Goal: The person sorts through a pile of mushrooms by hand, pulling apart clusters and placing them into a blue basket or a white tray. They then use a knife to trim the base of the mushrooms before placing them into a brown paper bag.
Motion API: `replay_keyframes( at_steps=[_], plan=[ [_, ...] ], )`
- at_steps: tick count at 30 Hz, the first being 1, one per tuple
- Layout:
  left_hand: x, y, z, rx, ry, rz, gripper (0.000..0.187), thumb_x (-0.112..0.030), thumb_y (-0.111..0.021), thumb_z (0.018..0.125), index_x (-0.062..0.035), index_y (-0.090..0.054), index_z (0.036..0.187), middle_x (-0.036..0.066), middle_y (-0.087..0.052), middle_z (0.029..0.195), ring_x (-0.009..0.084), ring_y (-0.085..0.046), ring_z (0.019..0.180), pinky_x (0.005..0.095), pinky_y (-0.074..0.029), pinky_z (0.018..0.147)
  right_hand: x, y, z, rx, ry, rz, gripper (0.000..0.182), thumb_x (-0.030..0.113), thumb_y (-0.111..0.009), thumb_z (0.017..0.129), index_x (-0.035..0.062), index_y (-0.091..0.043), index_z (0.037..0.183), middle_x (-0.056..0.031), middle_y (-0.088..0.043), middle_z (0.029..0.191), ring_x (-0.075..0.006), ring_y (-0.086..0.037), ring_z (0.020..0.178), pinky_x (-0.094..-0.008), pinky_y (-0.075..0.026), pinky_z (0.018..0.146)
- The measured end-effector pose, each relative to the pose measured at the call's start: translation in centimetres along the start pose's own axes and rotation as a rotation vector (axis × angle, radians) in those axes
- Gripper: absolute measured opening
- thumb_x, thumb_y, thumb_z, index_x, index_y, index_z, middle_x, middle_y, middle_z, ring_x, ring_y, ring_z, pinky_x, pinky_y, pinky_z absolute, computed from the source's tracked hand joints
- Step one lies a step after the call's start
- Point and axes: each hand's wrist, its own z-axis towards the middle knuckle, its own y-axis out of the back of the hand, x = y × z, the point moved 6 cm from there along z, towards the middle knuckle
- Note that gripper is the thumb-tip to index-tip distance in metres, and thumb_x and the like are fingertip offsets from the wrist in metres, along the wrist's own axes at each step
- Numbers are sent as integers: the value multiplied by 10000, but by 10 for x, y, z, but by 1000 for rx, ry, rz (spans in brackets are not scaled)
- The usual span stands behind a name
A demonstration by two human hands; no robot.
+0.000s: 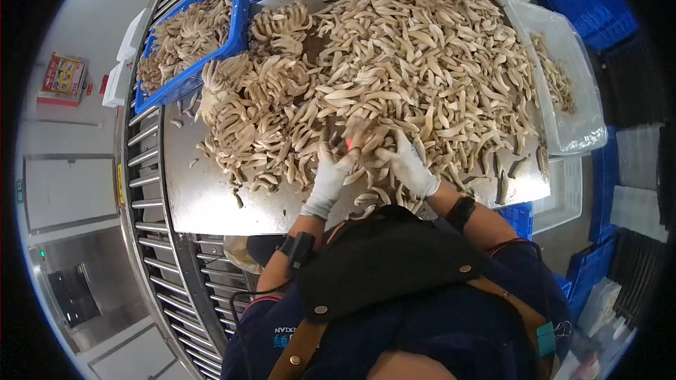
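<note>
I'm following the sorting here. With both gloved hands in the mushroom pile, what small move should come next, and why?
Probably lift the mushroom piece that the left hand and right hand grip between them clear of the pile. Both hands meet on it at the pile's near edge; loose pieces crowd around it.

- You've got a steel worktable (211,204) in the middle, w/ a roller conveyor (151,190) running along its left edge.
- On your left: pale grey floor (63,190), a small red-and-yellow box (63,79) lying on it.
- On your right: stacked blue crates (591,14) at top, more blue crates (588,267) lower down.
- Lighting's even & bright overhead; glare on the steel.
- Fisheye view, so edges go black.
</note>
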Motion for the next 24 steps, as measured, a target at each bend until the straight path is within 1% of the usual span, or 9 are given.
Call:
replay_keyframes(
  at_steps=[2, 5, 8, 12, 15, 16, 19, 21, 24],
  plan=[
    [-2, -5, -15, -21, 244, -89, 964, -162, -684, 872, 13, 13, 1514, 187, -462, 1382, 251, -476, 1252, 355, -402, 1041, 33, -23, -10, -13, 265, -620, 560, 201, -647, 783, -29, -451, 1254, -223, -514, 1167, -365, -514, 1104, -396, -416, 966],
    [75, 23, 0, 101, 329, -269, 698, -74, -678, 862, -8, -296, 1442, 111, -545, 1278, 171, -559, 1100, 302, -453, 965, 30, -38, -9, 80, 124, -569, 592, 263, -682, 786, 3, -454, 1267, -235, -505, 1172, -386, -503, 1115, -405, -404, 976],
    [60, 26, -15, 40, 354, -136, 570, -93, -656, 891, -44, -385, 1390, 109, -560, 1257, 180, -565, 1108, 312, -480, 944, 4, -31, -4, 265, 167, -655, 642, 321, -712, 791, 8, -454, 1288, -238, -513, 1180, -391, -505, 1124, -405, -404, 977],
    [73, 11, -23, -88, 399, -557, 424, -149, -522, 985, -45, -377, 1370, 90, -569, 1231, 220, -602, 1076, 354, -530, 886, 11, -37, -8, 166, 183, -785, 573, 333, -711, 799, 25, -512, 1239, -216, -528, 1174, -388, -510, 1117, -423, -408, 974],
    [82, 5, -20, -235, 360, -483, 407, -170, -521, 984, -58, -406, 1358, 89, -567, 1239, 209, -603, 1073, 331, -519, 882, 9, -45, -7, 196, 158, -877, 500, 313, -707, 786, 53, -549, 1183, -181, -546, 1135, -371, -521, 1086, -428, -419, 945],
    [81, 8, -17, -263, 326, -466, 316, -151, -571, 948, -97, -541, 1259, 56, -644, 978, 153, -617, 889, 245, -511, 770, 10, -51, -11, 140, 288, -915, 419, 288, -706, 770, 72, -587, 1110, -152, -560, 1092, -348, -532, 1059, -431, -422, 919],
    [94, 20, -7, -228, 191, -164, 263, -150, -531, 961, -67, -563, 1208, 55, -636, 965, 146, -606, 853, 244, -494, 726, 16, -58, -23, 148, 378, -915, 373, 273, -706, 766, 74, -610, 1066, -140, -567, 1072, -345, -533, 1060, -444, -414, 931],
    [75, 31, -6, -322, -155, 233, 194, -161, -507, 965, -32, -593, 1082, 71, -636, 961, 165, -614, 783, 261, -501, 671, 25, -59, -29, 175, 569, -917, 346, 257, -709, 750, 77, -627, 1034, -121, -579, 1115, -348, -529, 1092, -440, -399, 979],
    [75, 20, -18, -368, 337, -830, 205, -222, -518, 972, -48, -597, 1045, 91, -644, 1013, 199, -631, 716, 274, -516, 614, 33, -56, -43, 230, 654, -940, 454, 250, -722, 718, 79, -612, 1124, -135, -564, 1215, -350, -512, 1169, -427, -377, 1042]
  ],
)
